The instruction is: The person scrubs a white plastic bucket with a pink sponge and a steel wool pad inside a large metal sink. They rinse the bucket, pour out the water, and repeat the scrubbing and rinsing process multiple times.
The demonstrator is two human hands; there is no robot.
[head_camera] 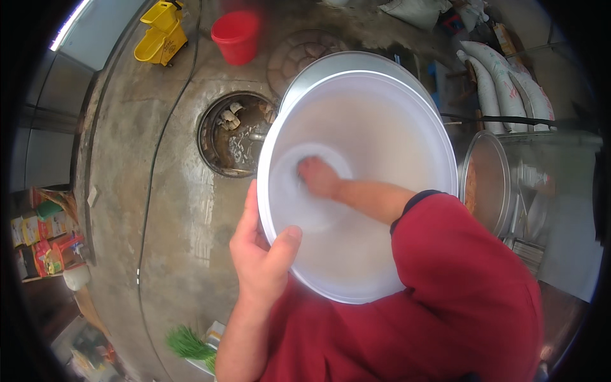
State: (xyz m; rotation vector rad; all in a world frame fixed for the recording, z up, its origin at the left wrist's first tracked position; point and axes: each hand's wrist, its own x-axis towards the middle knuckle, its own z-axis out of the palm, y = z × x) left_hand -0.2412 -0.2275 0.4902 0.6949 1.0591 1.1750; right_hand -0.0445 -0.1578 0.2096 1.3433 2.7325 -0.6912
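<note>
A large white plastic bucket (382,143) is tilted so that its mouth faces me. At its left rim, my left hand (265,248) holds on with the thumb over the inner wall and the fingers outside. My right hand (319,177) reaches deep inside, close to the bottom. Motion blurs it, and a small dark patch shows by its fingertips; I cannot tell whether it grips anything. Behind the bucket, the grey rim of a round metal vessel (353,59) sticks out.
An open round floor drain (238,143) holds murky water and debris. A black cable (153,162) crosses the concrete floor (119,191). Farther off are a red bucket (236,38), a yellow mop bucket (164,40) and filled sacks (501,90). Green stalks (188,343) lie low left; a metal bowl (491,186) stands right.
</note>
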